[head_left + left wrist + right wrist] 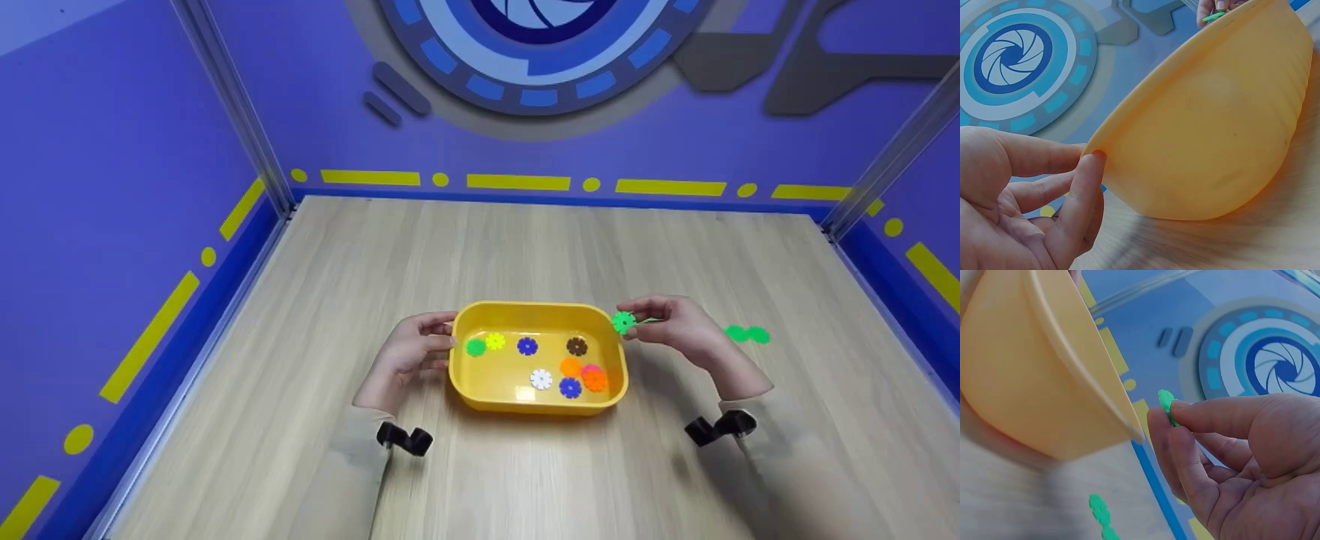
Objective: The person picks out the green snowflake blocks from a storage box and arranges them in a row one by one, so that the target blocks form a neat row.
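Note:
A yellow plastic tub (pixel 540 406) stands on the table in the head view. My left hand (pixel 409 346) pinches its left rim between thumb and fingers, as the left wrist view also shows at the rim (pixel 1094 145). Just past the opposite rim, my right hand (pixel 679 330) pinches a green notched plastic disc (pixel 623 322) between thumb and fingertips. Inside the tub lie several similar discs: a green one (pixel 476 347), a yellow one (pixel 495 341), a white one (pixel 541 379), a brown one (pixel 577 346), and blue, orange and pink ones.
Two green discs (pixel 747 334) lie on the wooden table (pixel 525 255) to the right, beyond my right wrist. Blue-purple panels (pixel 112 187) wall the table at the back and both sides. Black wrist mounts (pixel 405 438) sit on both sleeves.

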A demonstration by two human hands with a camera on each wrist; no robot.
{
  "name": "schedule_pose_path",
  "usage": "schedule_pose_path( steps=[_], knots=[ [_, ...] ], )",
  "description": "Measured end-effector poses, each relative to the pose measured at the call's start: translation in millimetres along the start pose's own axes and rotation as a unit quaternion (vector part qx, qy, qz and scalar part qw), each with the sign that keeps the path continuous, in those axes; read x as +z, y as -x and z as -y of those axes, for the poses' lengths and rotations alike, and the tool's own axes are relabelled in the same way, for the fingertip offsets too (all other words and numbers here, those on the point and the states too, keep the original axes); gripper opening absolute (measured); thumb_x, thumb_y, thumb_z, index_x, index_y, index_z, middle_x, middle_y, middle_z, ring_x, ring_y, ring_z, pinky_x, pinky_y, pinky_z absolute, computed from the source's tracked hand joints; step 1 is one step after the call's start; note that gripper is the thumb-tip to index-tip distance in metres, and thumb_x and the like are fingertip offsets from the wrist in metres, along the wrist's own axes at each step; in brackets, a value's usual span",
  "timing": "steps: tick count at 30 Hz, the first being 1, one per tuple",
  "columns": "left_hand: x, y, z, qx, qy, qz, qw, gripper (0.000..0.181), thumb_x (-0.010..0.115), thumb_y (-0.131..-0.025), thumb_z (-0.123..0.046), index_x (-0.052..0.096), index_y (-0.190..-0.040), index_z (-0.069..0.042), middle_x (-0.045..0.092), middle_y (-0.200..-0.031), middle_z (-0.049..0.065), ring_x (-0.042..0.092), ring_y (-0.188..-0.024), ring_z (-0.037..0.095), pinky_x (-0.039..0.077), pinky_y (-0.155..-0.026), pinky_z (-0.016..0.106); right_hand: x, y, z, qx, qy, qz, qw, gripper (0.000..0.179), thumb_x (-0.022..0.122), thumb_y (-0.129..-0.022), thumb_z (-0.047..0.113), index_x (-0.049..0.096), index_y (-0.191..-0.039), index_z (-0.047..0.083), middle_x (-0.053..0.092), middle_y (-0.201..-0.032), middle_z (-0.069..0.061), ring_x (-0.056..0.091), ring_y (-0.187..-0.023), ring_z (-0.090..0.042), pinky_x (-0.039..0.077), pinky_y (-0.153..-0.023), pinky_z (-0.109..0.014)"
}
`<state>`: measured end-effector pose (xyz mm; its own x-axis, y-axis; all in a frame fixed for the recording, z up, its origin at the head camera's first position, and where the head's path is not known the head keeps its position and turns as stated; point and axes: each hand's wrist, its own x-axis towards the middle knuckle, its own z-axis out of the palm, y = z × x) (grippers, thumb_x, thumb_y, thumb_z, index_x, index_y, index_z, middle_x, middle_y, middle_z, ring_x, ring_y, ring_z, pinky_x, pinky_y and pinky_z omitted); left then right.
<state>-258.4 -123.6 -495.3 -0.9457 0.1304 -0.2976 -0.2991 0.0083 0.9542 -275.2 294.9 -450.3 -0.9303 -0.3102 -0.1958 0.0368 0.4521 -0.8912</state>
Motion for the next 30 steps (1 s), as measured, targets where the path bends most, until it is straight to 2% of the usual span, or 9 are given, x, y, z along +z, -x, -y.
schedule_pose_path(
  steps=[7,12,23,29,30],
  knots=[
    [0.0,0.0,1.1,0.003,0.006,0.001,1.0000,0.051,0.067,-0.089,0.007,0.063,-0.139,-0.005,0.067,-0.109,0.009,0.071,-0.081,0.016,0.062,-0.058,0.025,-14.2,5.5,-14.9,-0.008,-0.006,-0.010,0.9999,0.051,0.068,-0.094,0.005,0.054,-0.141,-0.009,0.068,-0.112,-0.007,0.074,-0.094,-0.014,0.062,-0.089,-0.024],
    [-0.2,0.5,0.5,-0.001,0.002,-0.001,1.0000,0.051,0.067,-0.090,0.006,0.064,-0.139,-0.006,0.067,-0.109,0.009,0.072,-0.081,0.016,0.063,-0.059,0.026,-24.3,9.7,-25.5,-0.012,-0.016,-0.024,0.9995,0.054,0.068,-0.094,0.005,0.052,-0.143,-0.010,0.065,-0.112,-0.004,0.075,-0.095,-0.013,0.062,-0.089,-0.023],
    [-0.5,-0.7,0.2,-0.002,-0.005,-0.002,1.0000,0.051,0.069,-0.090,0.005,0.063,-0.139,-0.005,0.066,-0.109,0.008,0.070,-0.080,0.015,0.063,-0.061,0.026,-48.0,15.7,-47.1,-0.002,-0.037,-0.053,0.9979,0.058,0.072,-0.094,0.008,0.049,-0.145,-0.009,0.064,-0.109,0.004,0.072,-0.093,-0.002,0.061,-0.088,-0.019],
    [-0.9,-1.3,0.6,-0.006,-0.002,-0.001,1.0000,0.051,0.069,-0.090,0.006,0.063,-0.139,-0.006,0.065,-0.109,0.009,0.070,-0.077,0.014,0.063,-0.061,0.027,-63.3,19.8,-60.9,0.010,-0.060,-0.065,0.9960,0.056,0.071,-0.096,0.009,0.050,-0.147,-0.006,0.060,-0.107,0.007,0.072,-0.093,0.000,0.060,-0.086,-0.017],
    [-0.9,-1.1,0.6,-0.006,0.000,-0.002,1.0000,0.052,0.069,-0.090,0.006,0.063,-0.139,-0.007,0.065,-0.109,0.009,0.070,-0.077,0.014,0.063,-0.061,0.027,-66.0,20.4,-63.5,0.014,-0.066,-0.066,0.9955,0.053,0.070,-0.097,0.010,0.053,-0.146,-0.002,0.060,-0.106,0.008,0.072,-0.093,0.000,0.060,-0.086,-0.017]
  ],
)
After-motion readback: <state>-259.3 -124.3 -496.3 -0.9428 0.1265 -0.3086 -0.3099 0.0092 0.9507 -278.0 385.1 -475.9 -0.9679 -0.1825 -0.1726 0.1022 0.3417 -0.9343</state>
